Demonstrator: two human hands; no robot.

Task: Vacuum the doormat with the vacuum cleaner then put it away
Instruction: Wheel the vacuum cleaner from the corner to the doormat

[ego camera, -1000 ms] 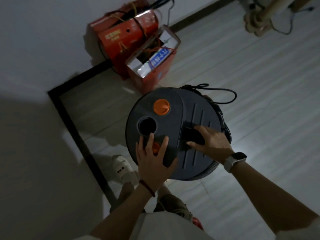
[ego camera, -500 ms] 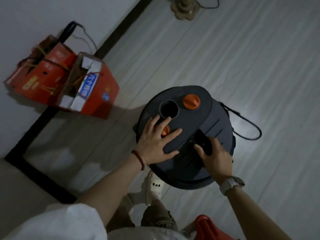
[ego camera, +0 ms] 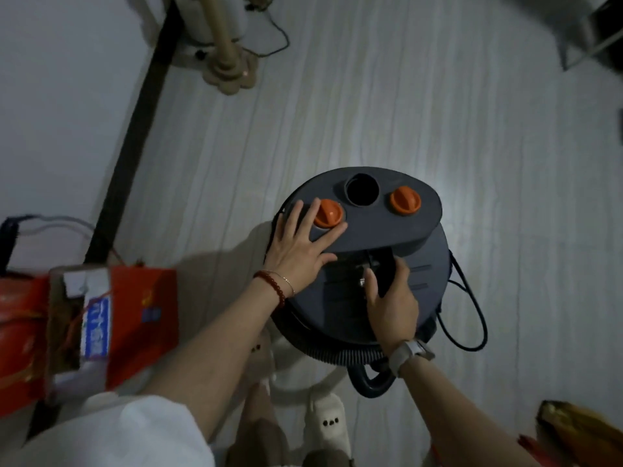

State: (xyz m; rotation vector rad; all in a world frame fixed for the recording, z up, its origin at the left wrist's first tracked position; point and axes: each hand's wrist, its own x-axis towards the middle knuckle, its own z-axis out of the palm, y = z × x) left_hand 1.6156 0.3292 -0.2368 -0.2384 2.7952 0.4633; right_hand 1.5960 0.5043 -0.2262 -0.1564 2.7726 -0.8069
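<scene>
Vacuum cleaner (ego camera: 364, 264) being carried off: right hand (ego camera: 391, 305) grasping top handle (ego camera: 377, 267), left hand (ego camera: 300, 247) flat, steadying beside; next, set down.

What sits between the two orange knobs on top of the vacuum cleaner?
In the head view, a round open port sits between the left orange knob and the right orange knob on the vacuum cleaner; nothing is plugged into it.

The pale plank floor (ego camera: 371, 96) carries the vacuum cleaner (ego camera: 381, 237), red boxes (ego camera: 135, 308) and a lamp base (ego camera: 229, 72).
</scene>
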